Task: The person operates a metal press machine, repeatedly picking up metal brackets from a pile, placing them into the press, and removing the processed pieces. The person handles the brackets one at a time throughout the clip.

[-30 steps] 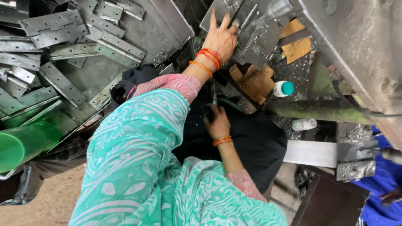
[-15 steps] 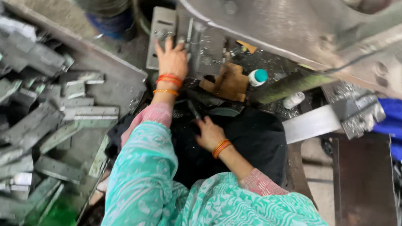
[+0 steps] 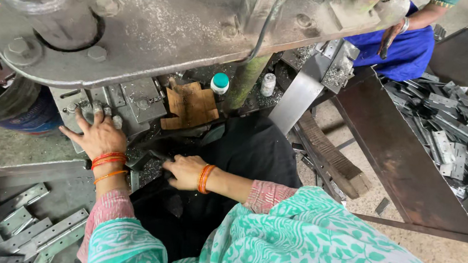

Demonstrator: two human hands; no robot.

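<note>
My left hand point(image 3: 99, 136) lies flat with its fingers spread on the grey steel bed point(image 3: 136, 99) of a big press, its fingertips on small metal pieces by a bolted plate. My right hand point(image 3: 184, 170) is just to the right of it and lower, over black cloth. It is closed around a dark metal piece point(image 3: 148, 158) that sticks out toward my left wrist. Both wrists wear orange bangles. The heavy press body point(image 3: 159, 25) hangs over both hands.
Brown cardboard scraps point(image 3: 191, 106), a teal-capped bottle point(image 3: 220, 83) and a small jar point(image 3: 269, 84) sit on the bed. Metal hinges are piled at lower left point(image 3: 20, 226) and in a dark tray at right point(image 3: 456, 138). Another person in blue point(image 3: 408, 45) works at upper right.
The view has swung right and closer: the left hinge pile slid to the corner and the right tray came in. My left hand stays on the bed; my right hand has moved nearer to it.
</note>
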